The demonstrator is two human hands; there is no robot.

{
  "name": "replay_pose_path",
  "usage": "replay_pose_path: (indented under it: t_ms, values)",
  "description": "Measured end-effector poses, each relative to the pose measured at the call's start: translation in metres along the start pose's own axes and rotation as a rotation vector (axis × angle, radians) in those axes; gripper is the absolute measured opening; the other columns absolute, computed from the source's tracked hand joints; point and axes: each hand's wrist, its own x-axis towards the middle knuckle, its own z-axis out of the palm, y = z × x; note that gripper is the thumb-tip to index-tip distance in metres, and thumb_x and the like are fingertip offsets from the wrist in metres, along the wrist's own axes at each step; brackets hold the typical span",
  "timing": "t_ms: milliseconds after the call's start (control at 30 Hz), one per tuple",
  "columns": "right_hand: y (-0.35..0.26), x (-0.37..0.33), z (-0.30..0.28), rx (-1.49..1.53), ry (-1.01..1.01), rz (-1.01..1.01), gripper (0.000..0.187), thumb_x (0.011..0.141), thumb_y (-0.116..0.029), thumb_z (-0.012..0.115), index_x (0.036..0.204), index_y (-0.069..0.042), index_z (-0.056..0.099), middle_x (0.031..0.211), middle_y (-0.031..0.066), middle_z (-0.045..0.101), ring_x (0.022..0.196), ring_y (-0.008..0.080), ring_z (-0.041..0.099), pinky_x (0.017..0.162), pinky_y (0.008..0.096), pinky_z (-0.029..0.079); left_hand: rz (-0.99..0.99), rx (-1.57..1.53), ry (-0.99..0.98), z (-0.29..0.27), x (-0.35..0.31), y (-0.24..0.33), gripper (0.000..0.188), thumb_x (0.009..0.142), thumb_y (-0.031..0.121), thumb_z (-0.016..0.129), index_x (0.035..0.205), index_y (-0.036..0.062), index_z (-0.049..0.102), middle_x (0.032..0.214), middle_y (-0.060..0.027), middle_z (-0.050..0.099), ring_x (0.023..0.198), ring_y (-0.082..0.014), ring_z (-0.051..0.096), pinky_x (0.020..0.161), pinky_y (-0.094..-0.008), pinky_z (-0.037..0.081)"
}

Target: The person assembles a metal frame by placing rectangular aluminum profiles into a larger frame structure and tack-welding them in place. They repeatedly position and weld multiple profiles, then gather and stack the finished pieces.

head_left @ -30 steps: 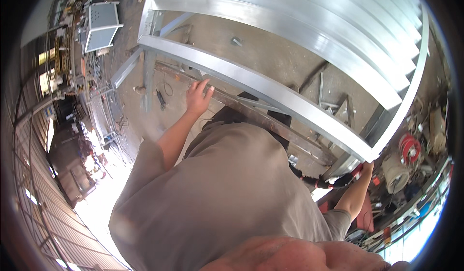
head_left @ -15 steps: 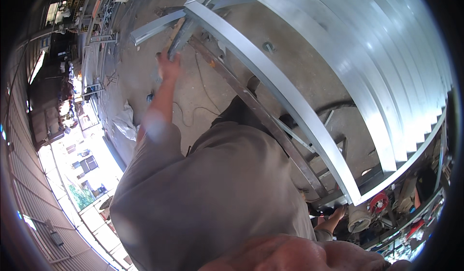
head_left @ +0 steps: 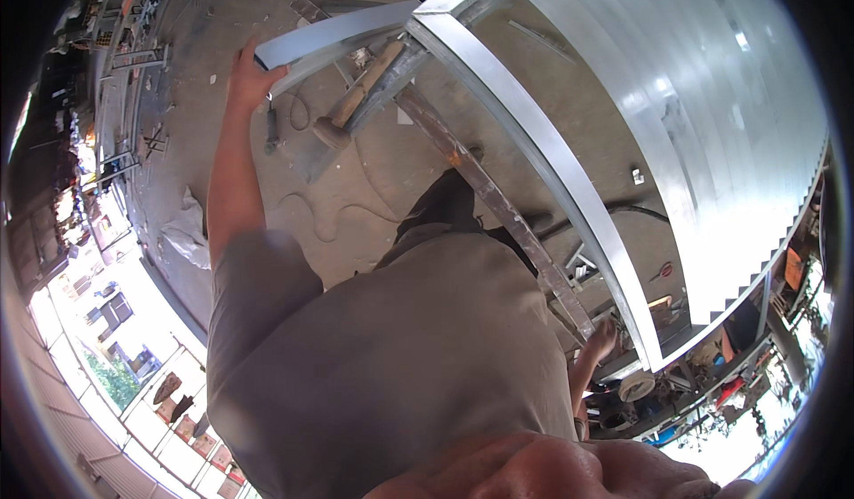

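My left hand (head_left: 246, 79) is closed around the free end of a silver metal profile (head_left: 338, 36), which sticks out to the left from the corner of a metal frame (head_left: 543, 134). Beside that profile, a thick wooden handle (head_left: 362, 95) lies along a grey metal tube (head_left: 384, 90); what is at its far end I cannot make out. Lower right, my right hand (head_left: 604, 339) has its fingers curled, close to the near end of a rusty brown steel bar (head_left: 480, 174). Whatever it may be holding is hidden.
Ribbed silver sheet metal (head_left: 712, 99) fills the right side. A thin cable (head_left: 342, 210) winds over the concrete floor (head_left: 294, 161). A pale crumpled bag (head_left: 189, 232) lies at left. Cluttered tools and parts, among them a round tub (head_left: 636, 385), stand beyond the frame at lower right.
My left hand has left the wooden handle and gone left to the profile's end, taking hold of it. My right hand has come up beside the frame. The view has shifted somewhat.
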Motion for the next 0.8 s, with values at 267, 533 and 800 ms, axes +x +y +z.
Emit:
replay_pose_path:
  t_ms: [267, 533, 800]
  values:
    - [-0.464, -0.082, 0.137, 0.656, -0.829, -0.632, 0.044, 0.106, -0.023, 0.059, 0.138, 0.007, 0.056, 0.118, 0.0141, 0.068, 0.104, 0.0208, 0.068, 0.096, 0.0367, 0.056, 0.257, -0.295, 0.331, -0.064, 0.109, 0.152, 0.067, 0.075, 0.034, 0.089, 0.129, 0.0033, 0.064, 0.128, -0.0200, 0.058, 0.115, -0.0339, 0.063, 0.092, -0.0412, 0.056]
    - [-0.749, -0.189, 0.165, 1.580, -1.769, 0.206, 0.051, 0.109, -0.039, 0.053, 0.132, 0.006, 0.051, 0.123, 0.0210, 0.065, 0.113, 0.0330, 0.065, 0.103, 0.0478, 0.053, 0.727, -0.257, 0.433, -0.182, -0.003, 0.213, 0.071, 0.071, 0.026, 0.091, 0.132, 0.0061, 0.061, 0.129, -0.0162, 0.057, 0.115, -0.0335, 0.063, 0.092, -0.0409, 0.056]
    - [-0.734, -0.170, 0.154, 0.914, -1.407, -0.271, 0.056, 0.100, -0.027, 0.067, 0.142, 0.005, 0.050, 0.131, 0.0176, 0.064, 0.117, 0.0273, 0.063, 0.101, 0.0398, 0.053, 0.802, -0.670, 0.248, -0.109, -0.174, 0.191, 0.080, 0.069, 0.031, 0.094, 0.137, 0.0101, 0.058, 0.137, -0.0182, 0.056, 0.119, -0.0339, 0.063, 0.099, -0.0466, 0.053]
